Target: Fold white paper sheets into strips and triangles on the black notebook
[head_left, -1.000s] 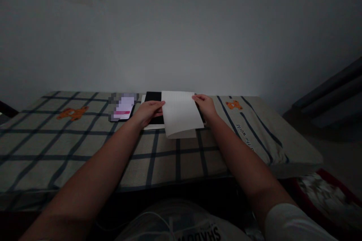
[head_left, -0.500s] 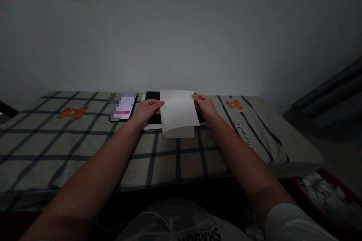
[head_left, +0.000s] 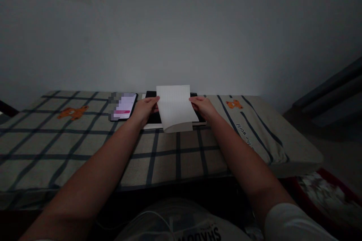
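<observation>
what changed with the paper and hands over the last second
The white sheet of paper has been lifted higher and squared up, its far edge now above the black notebook. The left hand and right hand have moved closer together, each still pinching a side of it. The phone and checked cloth stayed put.

The room is dim. A plain grey wall (head_left: 181, 26) with faint stains near its upper left fills the upper half. Below it stands a table under a checked cloth (head_left: 85, 147) printed with orange bears. A dark slanted rail (head_left: 328, 86) runs at the right.
</observation>
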A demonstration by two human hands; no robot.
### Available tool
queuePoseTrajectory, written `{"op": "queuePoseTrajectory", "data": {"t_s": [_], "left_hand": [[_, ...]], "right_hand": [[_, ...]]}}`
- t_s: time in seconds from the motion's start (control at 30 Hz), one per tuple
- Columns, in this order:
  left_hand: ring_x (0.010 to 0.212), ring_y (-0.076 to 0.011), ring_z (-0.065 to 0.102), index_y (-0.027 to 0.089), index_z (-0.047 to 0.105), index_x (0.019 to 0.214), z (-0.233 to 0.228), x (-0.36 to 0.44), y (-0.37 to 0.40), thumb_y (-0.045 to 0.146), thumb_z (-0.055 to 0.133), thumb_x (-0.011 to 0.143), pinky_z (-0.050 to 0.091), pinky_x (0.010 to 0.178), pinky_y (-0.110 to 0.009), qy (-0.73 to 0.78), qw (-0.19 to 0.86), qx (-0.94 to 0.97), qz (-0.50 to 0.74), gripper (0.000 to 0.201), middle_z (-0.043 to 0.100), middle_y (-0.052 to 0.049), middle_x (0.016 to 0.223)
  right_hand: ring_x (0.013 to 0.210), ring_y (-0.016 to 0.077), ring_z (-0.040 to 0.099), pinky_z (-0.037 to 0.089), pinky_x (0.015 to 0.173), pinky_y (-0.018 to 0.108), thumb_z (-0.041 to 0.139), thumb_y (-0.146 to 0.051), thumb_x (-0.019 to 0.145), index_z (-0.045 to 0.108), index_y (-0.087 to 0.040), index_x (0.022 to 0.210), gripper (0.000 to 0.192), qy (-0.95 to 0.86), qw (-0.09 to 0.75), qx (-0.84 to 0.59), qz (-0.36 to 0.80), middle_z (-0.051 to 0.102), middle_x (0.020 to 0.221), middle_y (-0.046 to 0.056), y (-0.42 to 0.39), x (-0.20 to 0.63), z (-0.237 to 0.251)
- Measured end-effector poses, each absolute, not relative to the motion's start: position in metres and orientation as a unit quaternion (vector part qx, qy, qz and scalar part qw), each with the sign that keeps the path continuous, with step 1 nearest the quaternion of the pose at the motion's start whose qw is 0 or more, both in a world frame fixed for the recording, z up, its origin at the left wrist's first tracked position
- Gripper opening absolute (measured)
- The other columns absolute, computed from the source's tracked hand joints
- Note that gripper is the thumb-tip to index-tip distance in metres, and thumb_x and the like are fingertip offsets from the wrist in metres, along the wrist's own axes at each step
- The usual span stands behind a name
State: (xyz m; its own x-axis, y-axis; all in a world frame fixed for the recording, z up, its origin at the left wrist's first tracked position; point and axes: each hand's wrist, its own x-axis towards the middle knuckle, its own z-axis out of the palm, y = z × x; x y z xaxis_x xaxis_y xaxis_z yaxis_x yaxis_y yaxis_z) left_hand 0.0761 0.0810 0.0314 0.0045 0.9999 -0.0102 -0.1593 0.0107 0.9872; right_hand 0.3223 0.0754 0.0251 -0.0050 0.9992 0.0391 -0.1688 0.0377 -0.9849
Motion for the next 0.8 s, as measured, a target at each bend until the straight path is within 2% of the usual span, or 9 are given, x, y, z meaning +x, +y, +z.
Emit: {"op": "queuePoseTrajectory", "data": {"t_s": [0.13, 0.3, 0.8], "left_hand": [[0.076, -0.0121, 0.066, 0.013, 0.069, 0.09, 0.0319, 0.0759, 0.0819, 0.027, 0.072, 0.075, 0.055, 0.074, -0.025, 0.454, 0.576, 0.452, 0.507, 0.02, 0.072, -0.008, 0.09], [0.075, -0.0117, 0.066, 0.012, 0.068, 0.084, 0.0293, 0.0751, 0.0825, 0.023, 0.072, 0.075, 0.055, 0.078, -0.026, 0.459, 0.577, 0.464, 0.491, 0.014, 0.071, -0.008, 0.087], [0.075, -0.0136, 0.065, 0.014, 0.069, 0.078, 0.0278, 0.0763, 0.0813, 0.021, 0.073, 0.073, 0.056, 0.077, -0.028, 0.466, 0.551, 0.477, 0.502, 0.01, 0.071, -0.006, 0.08]], "right_hand": [[0.058, 0.0087, 0.053, 0.043, 0.06, 0.025, 0.069, -0.029, 0.069, 0.068, -0.014, 0.077, 0.016, -0.457, 0.562, -0.472, 0.502, 0.064, 0.065, 0.0, 0.0757, 0.3219, 0.0269], [0.06, 0.0096, 0.054, 0.043, 0.058, 0.024, 0.07, -0.031, 0.068, 0.068, -0.015, 0.078, 0.019, -0.46, 0.564, -0.493, 0.476, 0.066, 0.067, 0.0, 0.0766, 0.3222, 0.0273], [0.062, 0.0097, 0.056, 0.045, 0.062, 0.025, 0.068, -0.028, 0.072, 0.068, -0.017, 0.076, 0.012, -0.464, 0.548, -0.466, 0.517, 0.067, 0.07, 0.002, 0.0798, 0.324, 0.0224]]}}
